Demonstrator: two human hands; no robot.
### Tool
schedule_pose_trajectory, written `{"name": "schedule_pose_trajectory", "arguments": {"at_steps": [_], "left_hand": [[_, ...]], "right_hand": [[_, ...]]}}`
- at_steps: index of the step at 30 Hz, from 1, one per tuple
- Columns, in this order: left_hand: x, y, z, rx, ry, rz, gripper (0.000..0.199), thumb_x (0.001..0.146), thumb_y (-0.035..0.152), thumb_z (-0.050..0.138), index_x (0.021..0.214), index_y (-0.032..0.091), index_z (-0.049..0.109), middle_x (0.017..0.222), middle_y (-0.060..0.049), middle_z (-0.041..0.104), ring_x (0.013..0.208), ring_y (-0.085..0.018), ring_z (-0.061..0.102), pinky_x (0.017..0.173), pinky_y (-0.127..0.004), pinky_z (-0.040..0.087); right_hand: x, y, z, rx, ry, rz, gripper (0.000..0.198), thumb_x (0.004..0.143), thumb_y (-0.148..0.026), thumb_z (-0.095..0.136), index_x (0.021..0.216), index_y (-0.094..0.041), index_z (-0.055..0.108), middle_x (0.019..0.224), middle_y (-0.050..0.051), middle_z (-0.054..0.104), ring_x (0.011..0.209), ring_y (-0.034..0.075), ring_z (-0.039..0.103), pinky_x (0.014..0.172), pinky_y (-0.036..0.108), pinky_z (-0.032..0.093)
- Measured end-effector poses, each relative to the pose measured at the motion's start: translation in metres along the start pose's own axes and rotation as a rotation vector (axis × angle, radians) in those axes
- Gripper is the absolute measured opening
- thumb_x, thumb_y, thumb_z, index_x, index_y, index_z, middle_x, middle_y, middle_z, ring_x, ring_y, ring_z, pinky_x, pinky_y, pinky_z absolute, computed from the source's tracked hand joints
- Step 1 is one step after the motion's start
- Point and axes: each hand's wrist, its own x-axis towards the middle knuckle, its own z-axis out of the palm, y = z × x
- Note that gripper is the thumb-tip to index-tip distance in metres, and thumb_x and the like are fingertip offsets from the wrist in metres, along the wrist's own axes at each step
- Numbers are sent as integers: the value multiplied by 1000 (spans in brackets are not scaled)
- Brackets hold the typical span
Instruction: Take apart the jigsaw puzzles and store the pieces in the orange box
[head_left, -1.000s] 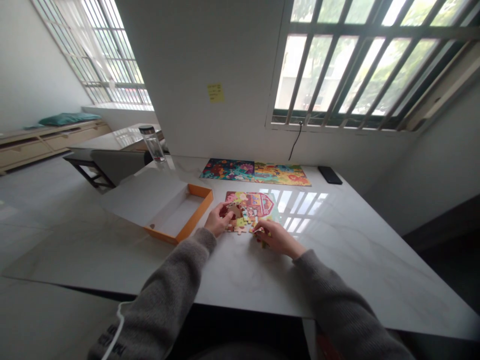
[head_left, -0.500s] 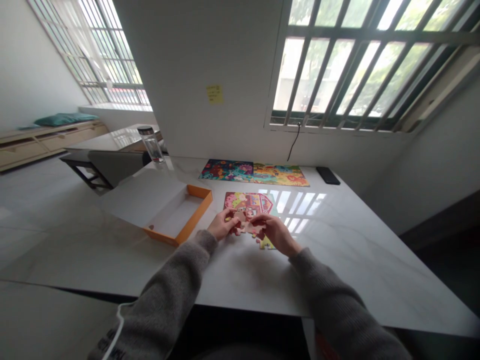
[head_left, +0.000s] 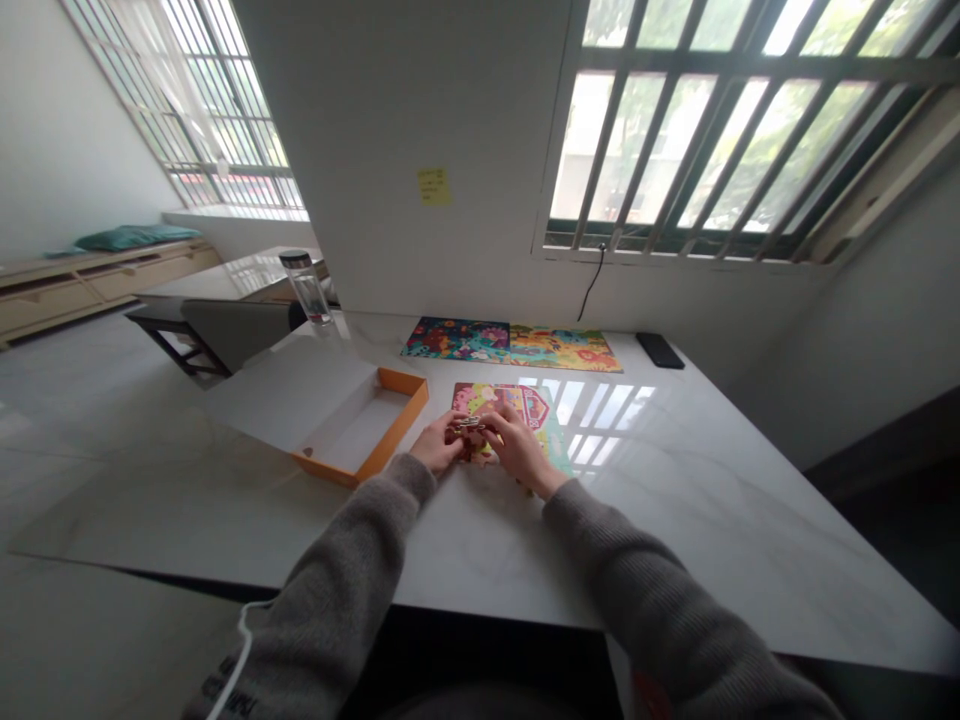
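My left hand [head_left: 438, 444] is closed on several small jigsaw puzzle pieces [head_left: 469, 423], bunched in a stack and seen nearly edge-on. From the other side my right hand [head_left: 519, 450] pinches the same stack, its fingertips close to the left ones. Beneath both hands lies a colourful jigsaw puzzle [head_left: 541, 406] with a red-framed house and pink and green areas. The hands and the right wrist cover its middle and part of its near edge.
An open orange box [head_left: 390, 432] stands to the left. Two picture puzzles, one dark blue [head_left: 457, 340] and one yellow [head_left: 564, 348], lie along the wall. A black phone [head_left: 659, 350] is at the back right, a glass bottle [head_left: 309, 290] at the back left.
My right hand has moved left and closer to my left hand. The pieces, earlier spread with their pale backs showing, are now gathered into a stack between the fingers.
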Motion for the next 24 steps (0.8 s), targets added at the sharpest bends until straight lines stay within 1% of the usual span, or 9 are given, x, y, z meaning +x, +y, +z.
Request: {"name": "schedule_pose_trajectory", "arguments": {"at_steps": [2,5,9,12,15,17,20,22,24], "left_hand": [[0,3,1,-35,-26,-8,45,71,19,68,114,16,53,109,-10,69,90,-19,71,82,-33,58],[-1,5,2,-53,-34,-12,42,74,27,69,111,16,54,107,-11,70,92,-21,71,81,-34,58],[-2,2,3,54,8,3,37,78,32,68,111,17,58,103,-9,72,89,-22,71,80,-35,58],[-2,1,3,118,56,21,37,79,31,68,114,19,61,105,-8,73,93,-23,70,85,-36,57],[-3,4,4,181,84,46,40,78,26,68,117,20,62,107,-8,72,98,-24,69,91,-38,55],[-4,7,4,257,88,81,39,79,23,65,117,19,63,110,-8,72,100,-24,68,95,-39,52],[-5,12,4,349,84,116,35,81,23,62,116,19,63,112,-8,71,103,-24,67,97,-39,50],[-7,15,4,368,70,109,34,83,25,61,117,19,63,111,-8,71,102,-24,67,97,-39,51],[-8,17,4,372,60,100,34,85,27,60,118,19,62,110,-8,71,100,-24,67,96,-38,51]], "right_hand": [[-2,-3,0,-71,-32,1,13,97,-25,51,107,-24,59,104,5,52,91,18,58,78,27,48],[-3,-7,2,-138,-73,1,13,99,-27,49,107,-23,58,104,6,54,87,18,59,72,27,47],[-2,-6,0,-35,-75,-2,16,96,-21,51,112,-23,55,108,7,59,88,18,60,74,28,47],[-3,3,-17,87,-15,19,26,95,-22,51,120,-22,53,100,5,63,80,16,60,74,29,49],[-14,15,-46,118,17,75,22,96,-25,46,114,-19,57,84,3,63,66,14,56,66,28,48],[-28,20,-64,81,-7,58,20,96,-25,46,109,-19,60,83,4,63,69,16,57,68,30,49],[-54,19,-77,-63,-125,-16,17,94,-27,53,107,-21,62,91,7,65,86,21,58,79,36,50],[-69,13,-76,-181,-211,-50,25,90,-32,62,113,-21,62,102,10,64,97,25,56,86,40,49],[-78,5,-72,-282,-269,-56,39,86,-35,68,121,-21,58,114,13,62,104,27,54,89,43,47]]}}
